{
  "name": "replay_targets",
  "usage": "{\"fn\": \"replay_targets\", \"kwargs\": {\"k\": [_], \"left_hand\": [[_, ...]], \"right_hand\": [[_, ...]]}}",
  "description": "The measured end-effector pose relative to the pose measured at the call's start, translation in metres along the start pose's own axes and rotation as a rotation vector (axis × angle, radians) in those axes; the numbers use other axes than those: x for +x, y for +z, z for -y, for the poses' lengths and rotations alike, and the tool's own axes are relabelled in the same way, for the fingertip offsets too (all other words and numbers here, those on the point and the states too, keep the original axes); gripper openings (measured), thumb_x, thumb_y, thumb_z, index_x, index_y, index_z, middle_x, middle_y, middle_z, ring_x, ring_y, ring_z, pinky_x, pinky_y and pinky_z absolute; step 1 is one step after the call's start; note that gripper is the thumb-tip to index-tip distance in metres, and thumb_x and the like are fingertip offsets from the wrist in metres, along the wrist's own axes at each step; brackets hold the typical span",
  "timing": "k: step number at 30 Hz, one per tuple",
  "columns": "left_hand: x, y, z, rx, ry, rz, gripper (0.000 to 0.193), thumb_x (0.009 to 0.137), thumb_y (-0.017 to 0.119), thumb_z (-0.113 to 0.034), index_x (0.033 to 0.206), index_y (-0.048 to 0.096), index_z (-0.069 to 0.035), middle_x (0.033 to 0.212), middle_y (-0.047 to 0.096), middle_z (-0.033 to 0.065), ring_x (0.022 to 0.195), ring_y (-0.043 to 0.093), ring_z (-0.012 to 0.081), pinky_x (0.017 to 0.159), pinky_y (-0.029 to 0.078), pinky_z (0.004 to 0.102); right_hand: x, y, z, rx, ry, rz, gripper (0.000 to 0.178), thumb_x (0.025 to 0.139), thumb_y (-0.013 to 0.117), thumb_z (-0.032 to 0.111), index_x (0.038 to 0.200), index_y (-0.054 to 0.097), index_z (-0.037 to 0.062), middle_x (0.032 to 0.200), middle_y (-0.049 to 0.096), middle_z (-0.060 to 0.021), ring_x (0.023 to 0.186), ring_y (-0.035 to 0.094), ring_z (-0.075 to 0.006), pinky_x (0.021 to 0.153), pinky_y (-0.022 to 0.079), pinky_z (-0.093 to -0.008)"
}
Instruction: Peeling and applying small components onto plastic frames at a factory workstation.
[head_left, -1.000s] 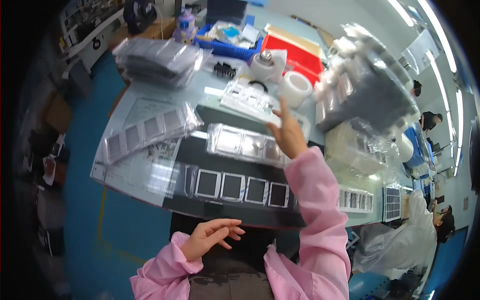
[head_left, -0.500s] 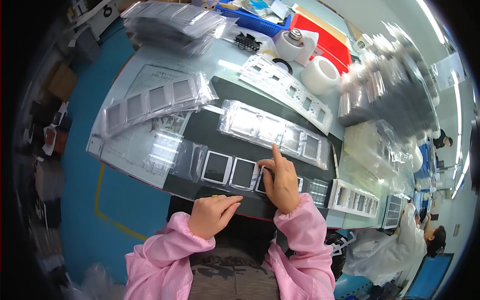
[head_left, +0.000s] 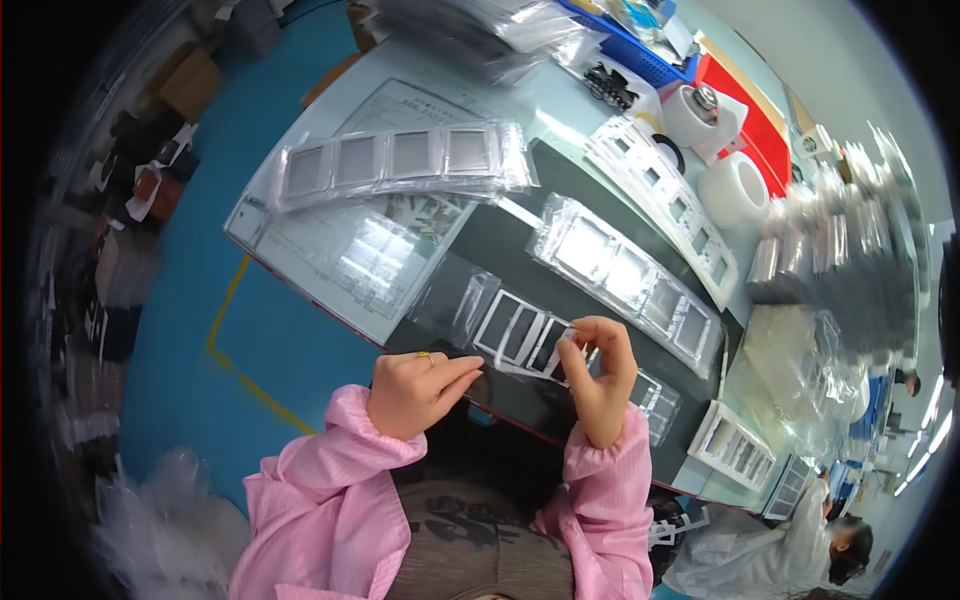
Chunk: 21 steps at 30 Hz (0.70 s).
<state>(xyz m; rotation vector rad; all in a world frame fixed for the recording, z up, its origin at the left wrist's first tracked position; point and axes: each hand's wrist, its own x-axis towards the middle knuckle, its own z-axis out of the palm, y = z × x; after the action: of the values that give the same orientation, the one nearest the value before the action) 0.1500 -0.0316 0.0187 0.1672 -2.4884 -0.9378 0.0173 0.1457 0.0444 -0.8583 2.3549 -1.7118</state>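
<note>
My right hand [head_left: 602,385] has its thumb and forefinger pinched on the edge of a thin white frame strip [head_left: 545,342]. This strip lies askew over dark, white-bordered panels, and its far part overlaps their edges; my fingers hide its right end. To its left, close to the table's front edge, my left hand [head_left: 418,392] has a ring on one finger. Its fingers are drawn together, with nothing visible in them, near the strip's left end. Crumpled clear film [head_left: 458,305] lies beyond my left fingertips. A wrapped row of panels [head_left: 628,272] rests behind my right hand.
Another wrapped panel row [head_left: 400,160] lies at the left. White plastic frames [head_left: 665,195], white rolls [head_left: 735,190] and a red tray [head_left: 745,120] stand further back. Bagged stacks [head_left: 830,245] rise at the right. A white slotted tray [head_left: 732,445] sits near the right front edge; a person [head_left: 755,535] is beyond.
The view has swung, shifting the table rightward. My right hand has gone from resting over the panel row to pinching the white frame strip, now skewed over the panels. My left hand keeps its pose.
</note>
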Motion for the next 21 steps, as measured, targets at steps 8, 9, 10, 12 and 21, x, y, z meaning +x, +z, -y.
{"fn": "replay_targets", "kwargs": {"k": [8, 9, 10, 12, 21], "left_hand": [[-0.002, 0.001, 0.003, 0.117, -0.022, -0.01, 0.018, 0.075, 0.079, -0.015, 0.092, 0.076, -0.015, 0.056, 0.054, 0.0007, 0.047, 0.055, 0.0178, 0.045, 0.042, 0.0297], [-0.002, 0.001, 0.004, 0.118, -0.023, -0.008, 0.017, 0.075, 0.079, -0.015, 0.093, 0.076, -0.015, 0.056, 0.054, 0.0007, 0.046, 0.055, 0.0177, 0.045, 0.042, 0.0296], [-0.002, 0.001, 0.005, 0.12, -0.024, -0.006, 0.017, 0.075, 0.079, -0.015, 0.093, 0.076, -0.015, 0.055, 0.054, 0.0006, 0.046, 0.054, 0.0176, 0.044, 0.042, 0.0294], [-0.001, 0.002, 0.005, 0.117, -0.027, -0.002, 0.017, 0.075, 0.079, -0.014, 0.093, 0.076, -0.015, 0.055, 0.054, 0.0006, 0.046, 0.054, 0.0176, 0.044, 0.042, 0.0294], [-0.002, 0.001, 0.006, 0.118, -0.007, 0.013, 0.017, 0.078, 0.076, -0.015, 0.095, 0.074, -0.014, 0.058, 0.054, -0.0012, 0.049, 0.057, 0.0161, 0.044, 0.044, 0.0297]], "right_hand": [[0.002, 0.021, -0.016, 0.055, 0.153, -0.022, 0.021, 0.081, 0.072, -0.004, 0.098, 0.061, 0.0001, 0.084, 0.062, -0.0048, 0.078, 0.059, -0.0112, 0.079, 0.046, -0.0247], [0.002, 0.023, -0.016, 0.044, 0.176, -0.025, 0.021, 0.08, 0.072, -0.004, 0.098, 0.061, 0.0006, 0.084, 0.062, -0.005, 0.078, 0.059, -0.0118, 0.082, 0.047, -0.0258], [0.002, 0.023, -0.018, 0.043, 0.178, -0.024, 0.021, 0.08, 0.072, -0.004, 0.098, 0.061, 0.0006, 0.084, 0.062, -0.005, 0.078, 0.059, -0.0118, 0.082, 0.047, -0.0258], [0.001, 0.023, -0.021, -0.029, 0.134, -0.032, 0.022, 0.079, 0.073, -0.002, 0.097, 0.062, 0.0027, 0.08, 0.062, -0.0042, 0.077, 0.061, -0.0142, 0.092, 0.046, -0.0315], [0.002, 0.024, -0.022, -0.096, 0.078, -0.007, 0.021, 0.077, 0.074, 0.0, 0.094, 0.063, 0.0054, 0.077, 0.063, -0.0026, 0.076, 0.062, -0.0169, 0.1, 0.042, -0.0403]]}}
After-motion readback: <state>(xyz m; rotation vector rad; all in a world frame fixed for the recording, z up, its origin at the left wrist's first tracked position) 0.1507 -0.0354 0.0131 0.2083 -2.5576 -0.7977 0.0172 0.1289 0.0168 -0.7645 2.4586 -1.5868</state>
